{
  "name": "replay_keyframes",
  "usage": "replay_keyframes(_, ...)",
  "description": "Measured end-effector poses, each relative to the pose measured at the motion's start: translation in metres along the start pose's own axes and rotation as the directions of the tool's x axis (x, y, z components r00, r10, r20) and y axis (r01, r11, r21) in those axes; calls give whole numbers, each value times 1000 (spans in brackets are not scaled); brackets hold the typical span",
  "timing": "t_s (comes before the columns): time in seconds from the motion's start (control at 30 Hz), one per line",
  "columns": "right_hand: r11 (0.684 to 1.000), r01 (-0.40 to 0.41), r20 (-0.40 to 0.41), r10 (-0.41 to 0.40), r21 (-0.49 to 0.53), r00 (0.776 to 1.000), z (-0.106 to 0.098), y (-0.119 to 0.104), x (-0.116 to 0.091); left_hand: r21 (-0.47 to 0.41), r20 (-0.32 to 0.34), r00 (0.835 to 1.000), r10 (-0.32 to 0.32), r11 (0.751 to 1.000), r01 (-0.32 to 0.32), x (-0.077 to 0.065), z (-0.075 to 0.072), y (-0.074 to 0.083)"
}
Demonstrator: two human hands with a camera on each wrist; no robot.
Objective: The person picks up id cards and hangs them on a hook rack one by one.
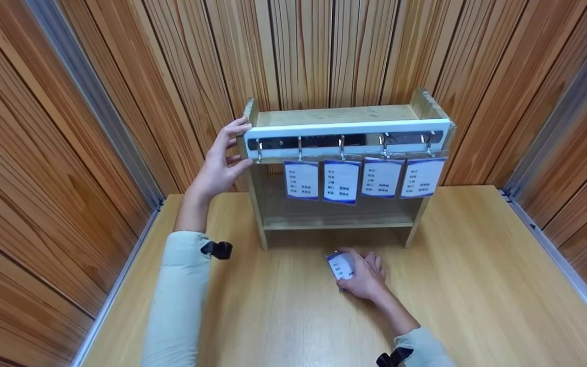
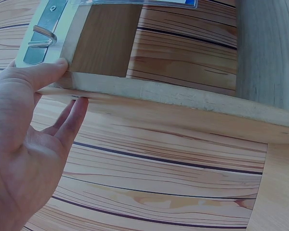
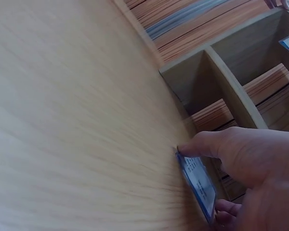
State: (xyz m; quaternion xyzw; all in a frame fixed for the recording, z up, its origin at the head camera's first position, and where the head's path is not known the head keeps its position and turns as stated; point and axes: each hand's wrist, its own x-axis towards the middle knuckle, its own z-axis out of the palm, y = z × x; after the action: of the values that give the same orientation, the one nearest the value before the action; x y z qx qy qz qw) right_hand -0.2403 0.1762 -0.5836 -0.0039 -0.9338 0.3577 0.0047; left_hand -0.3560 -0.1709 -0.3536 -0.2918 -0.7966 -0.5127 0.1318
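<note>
My left hand point(image 1: 220, 162) holds the upper left corner of a small wooden shelf point(image 1: 339, 224), thumb at the end of the white hook rail point(image 2: 62, 38) and fingers against the side board point(image 2: 159, 94). Low in front of the shelf, my right hand point(image 1: 364, 275) pinches a blue-edged ID badge point(image 1: 341, 266) in a clear sleeve. The right wrist view has that badge point(image 3: 198, 185) tilted close over the tabletop, between thumb and fingers. Part of it is hidden by the hand. Several similar badges point(image 1: 341, 181) hang from the metal hooks point(image 1: 343, 147) of the rail.
The shelf stands toward the back of the wooden table point(image 1: 482, 285), near the wood-panelled wall point(image 1: 303, 56). Panelled walls also rise at left and right, with metal strips point(image 1: 553, 239) along the table's sides. The leftmost hook point(image 1: 259, 150) carries no badge.
</note>
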Motion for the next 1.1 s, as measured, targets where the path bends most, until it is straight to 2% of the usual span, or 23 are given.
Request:
replay_keyframes(0.23,1000,19,-28,-18,25,999,11,5,2,-3,-2,1000,-16,1000,16,0,0,-1)
replay_keyframes(0.53,994,67,20,-69,81,997,9,-5,-5,-4,2,1000,-11,1000,11,0,0,0)
replay_keyframes(0.8,988,155,-23,-155,13,988,8,-3,-4,-5,4,1000,-19,1000,19,1,0,-1)
replay_keyframes(1.1,989,150,-18,-150,6,989,7,0,-4,5,4,1000,-15,1000,15,1,0,1)
